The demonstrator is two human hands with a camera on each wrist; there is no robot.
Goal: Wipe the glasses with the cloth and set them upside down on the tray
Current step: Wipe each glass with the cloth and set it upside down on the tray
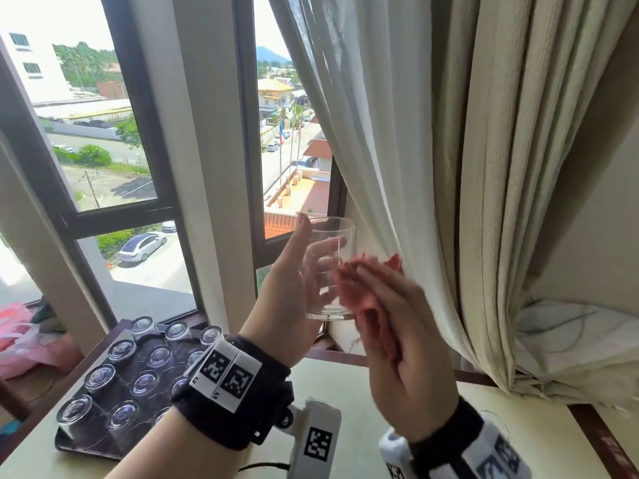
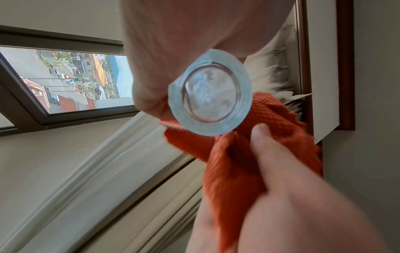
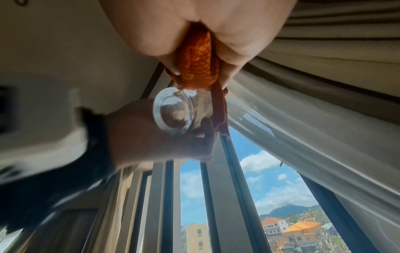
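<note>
From the head view, the left hand grips a clear glass upright in the air by the window, well above the worktop, while the right hand presses a bunched orange cloth against its side. Upturned glasses fill the dark tray at lower left.

The left wrist view looks at the glass's thick base, with the cloth touching it below.

In the right wrist view, fingers curl round the cloth.

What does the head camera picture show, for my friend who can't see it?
A person's left hand holds a clear glass up by a window while the right hand presses an orange-red cloth against its side. Lower left, a dark tray on the table carries many glasses standing upside down.
</note>
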